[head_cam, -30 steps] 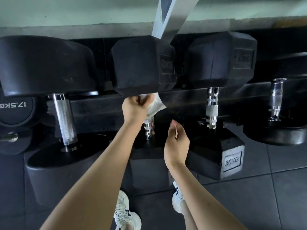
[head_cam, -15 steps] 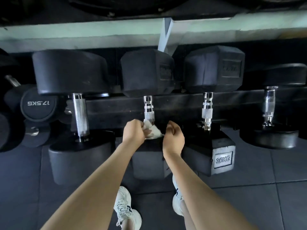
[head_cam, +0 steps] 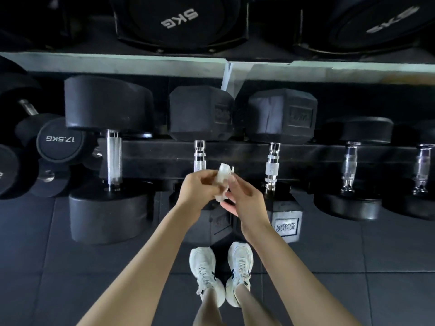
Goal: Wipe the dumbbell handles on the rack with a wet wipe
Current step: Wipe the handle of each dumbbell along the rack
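A crumpled white wet wipe (head_cam: 223,180) sits between my two hands, held in front of the rack (head_cam: 237,154). My left hand (head_cam: 200,187) grips its left side with curled fingers. My right hand (head_cam: 244,196) pinches its right side. Just behind my left hand stands the chrome handle (head_cam: 199,154) of a black hex dumbbell, its lower part hidden by the hand. To the right, the 30KG hex dumbbell's handle (head_cam: 273,165) is fully in view. Neither hand touches a handle.
A big round dumbbell with a thick chrome handle (head_cam: 114,158) stands to the left, with 17.5KG dumbbells (head_cam: 60,138) beyond it. Two round dumbbells with handles (head_cam: 350,165) stand at right. 5KG weights (head_cam: 181,17) lie on the pale upper shelf (head_cam: 141,64). My white shoes (head_cam: 221,274) stand on dark floor tiles.
My left hand slid the wipe down the hex dumbbell's handle and off it. Both hands now hold the wipe in front of the rack. The camera has tilted back, showing more of the rack.
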